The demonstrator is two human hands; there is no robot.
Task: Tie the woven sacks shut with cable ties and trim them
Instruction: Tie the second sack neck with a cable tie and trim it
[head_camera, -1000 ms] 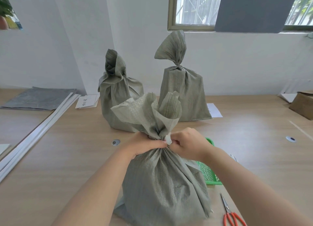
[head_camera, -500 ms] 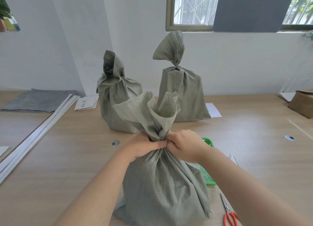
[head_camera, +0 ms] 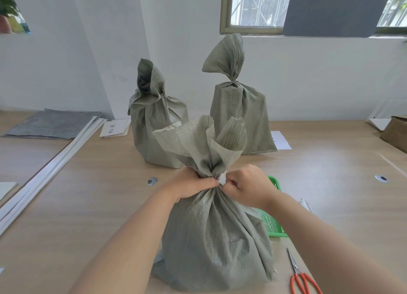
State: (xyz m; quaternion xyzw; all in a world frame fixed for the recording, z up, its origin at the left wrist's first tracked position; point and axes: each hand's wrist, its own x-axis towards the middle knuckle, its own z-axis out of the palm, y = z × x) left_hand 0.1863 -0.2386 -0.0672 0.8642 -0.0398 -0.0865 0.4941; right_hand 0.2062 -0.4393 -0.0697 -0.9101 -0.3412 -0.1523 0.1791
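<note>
Wooden table, front woven sack, left rear sack, right rear sack, green basket, orange scissors, grey sheets

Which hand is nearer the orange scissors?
Right. The right hand pinches the cable tie at the front sack's neck, on the scissors' side; the left hand grips that neck beyond it.

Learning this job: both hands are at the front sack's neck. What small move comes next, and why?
Probably pull the cable tie snug with the right hand. The left hand grips the bunched neck of the front sack, the right pinches a white bit there, seemingly the tie, and the scissors lie untouched beside it.
</note>
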